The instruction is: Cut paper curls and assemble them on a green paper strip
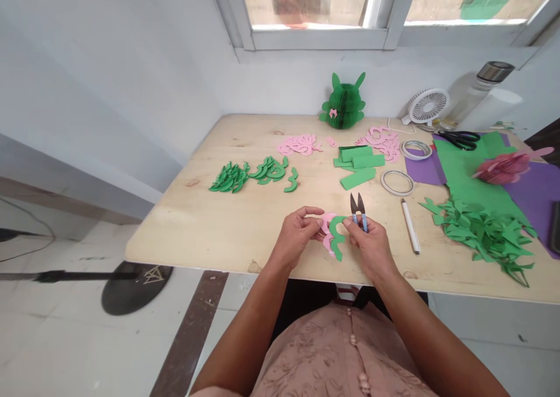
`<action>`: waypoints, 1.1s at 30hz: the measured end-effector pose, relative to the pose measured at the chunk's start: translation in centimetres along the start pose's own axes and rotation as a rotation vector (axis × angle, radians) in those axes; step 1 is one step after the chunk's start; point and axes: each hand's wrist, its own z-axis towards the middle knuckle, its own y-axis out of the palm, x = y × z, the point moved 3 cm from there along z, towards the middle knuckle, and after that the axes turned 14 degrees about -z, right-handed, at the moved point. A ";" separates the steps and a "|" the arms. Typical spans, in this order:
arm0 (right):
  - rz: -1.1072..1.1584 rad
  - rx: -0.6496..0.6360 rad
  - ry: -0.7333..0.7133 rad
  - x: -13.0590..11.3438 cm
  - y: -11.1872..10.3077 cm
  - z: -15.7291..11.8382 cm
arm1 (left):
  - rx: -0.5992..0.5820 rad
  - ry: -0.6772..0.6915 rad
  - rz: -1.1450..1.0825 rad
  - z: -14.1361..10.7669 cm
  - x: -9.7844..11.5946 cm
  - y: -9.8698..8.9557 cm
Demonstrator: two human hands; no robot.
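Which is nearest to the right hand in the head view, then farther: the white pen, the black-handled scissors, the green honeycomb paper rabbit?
From the right hand:
1. White pen, just to its right on the table.
2. Green honeycomb paper rabbit, far edge, by the wall.
3. Black-handled scissors, far right, on green paper.

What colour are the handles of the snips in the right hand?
Blue, on the snips in the right hand; head view.

Green paper cut-out [336, 234]: curved, hook-shaped piece, held upright between the fingertips [315, 227] of the left hand [297, 238] and those of the right hand [370, 244]. Pink paper cut-out [326, 229]: similar curved shape, directly behind the green piece, pinched at the left fingertips. Thread snips [357, 209]: blue-handled, dark blades parted and pointing away, gripped in the right fingers just beside the green piece.
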 end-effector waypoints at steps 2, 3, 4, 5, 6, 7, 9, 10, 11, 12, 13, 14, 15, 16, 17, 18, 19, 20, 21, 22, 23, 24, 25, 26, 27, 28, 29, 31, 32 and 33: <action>-0.009 0.007 -0.002 0.0 0.0 0.1 | 0.016 0.004 0.014 0.0 0.1 -0.3; -0.014 0.009 -0.003 0.0 0.0 0.1 | 0.020 0.007 0.015 0.0 0.1 -0.4; -0.019 0.010 -0.004 0.1 0.0 0.1 | 0.020 0.008 0.013 0.0 0.2 -0.5; -0.024 0.011 -0.005 0.1 0.1 0.1 | 0.017 0.007 0.011 -0.1 0.2 -0.6; -0.029 0.012 -0.006 0.1 0.1 0.1 | 0.015 0.007 0.009 -0.1 0.2 -0.7; -0.033 0.015 -0.006 0.1 0.1 0.1 | 0.017 0.008 0.007 -0.2 0.2 -0.7; -0.041 0.022 -0.008 0.1 0.2 0.2 | 0.031 0.017 0.000 -0.3 0.2 -0.8; -0.045 0.028 -0.009 0.0 0.2 0.2 | 0.038 0.022 -0.005 -0.3 0.2 -0.8; -0.049 0.032 -0.010 0.0 0.2 0.1 | 0.044 0.027 -0.011 -0.4 0.2 -0.8; -0.051 0.035 -0.009 -0.1 0.2 0.1 | 0.047 0.029 -0.015 -0.4 0.1 -0.8; -0.055 0.036 -0.008 -0.2 0.2 0.1 | 0.051 0.029 -0.020 -0.5 0.0 -0.7; -0.065 0.037 -0.010 -0.4 0.2 0.0 | 0.060 0.031 -0.026 -0.5 -0.2 -0.7; -0.087 0.041 -0.017 -0.5 0.2 -0.1 | 0.076 0.039 -0.036 -0.5 -0.4 -0.6; -0.118 0.050 -0.030 -0.7 0.1 -0.2 | 0.101 0.052 -0.048 -0.6 -0.6 -0.5; -0.161 0.062 -0.052 -0.8 0.1 -0.3 | 0.130 0.071 -0.063 -0.6 -0.8 -0.4; -0.208 0.074 -0.080 -1.0 0.1 -0.4 | 0.158 0.092 -0.080 -0.6 -1.1 -0.2; -0.256 0.085 -0.111 -1.1 0.1 -0.4 | 0.180 0.112 -0.095 -0.6 -1.5 0.0; -0.295 0.094 -0.140 -1.3 0.1 -0.5 | 0.192 0.126 -0.108 -0.6 -1.8 0.2; -0.326 0.100 -0.164 -1.3 0.1 -0.6 | 0.197 0.136 -0.115 -0.6 -2.1 0.4; -0.348 0.105 -0.184 -1.4 0.1 -0.6 | 0.200 0.144 -0.119 -0.5 -2.4 0.6; -0.364 0.111 -0.199 -1.5 0.2 -0.7 | 0.202 0.152 -0.121 -0.5 -2.7 0.7; -0.376 0.118 -0.209 -1.5 0.2 -0.8 | 0.204 0.157 -0.122 -0.5 -2.9 0.9; -0.389 0.122 -0.217 -1.6 0.2 -0.8 | 0.206 0.160 -0.125 -0.5 -3.0 0.9; -0.407 0.126 -0.226 -1.6 0.2 -0.9 | 0.206 0.161 -0.128 -0.5 -3.1 1.0; -0.428 0.131 -0.238 -1.7 0.2 -0.9 | 0.202 0.158 -0.131 -0.4 -3.1 1.1; -0.452 0.137 -0.255 -1.7 0.2 -1.0 | 0.197 0.154 -0.135 -0.4 -3.1 1.2; -0.475 0.138 -0.275 -1.8 0.3 -1.1 | 0.190 0.149 -0.140 -0.4 -3.1 1.3; -0.498 0.125 -0.309 -1.7 0.5 -1.1 | 0.179 0.135 -0.161 -0.4 -3.0 1.5; -0.495 0.112 -0.316 -1.7 0.7 -1.1 | 0.176 0.124 -0.178 -0.4 -3.0 1.6; -0.490 0.092 -0.316 -1.6 0.8 -1.1 | 0.175 0.108 -0.199 -0.4 -3.0 1.7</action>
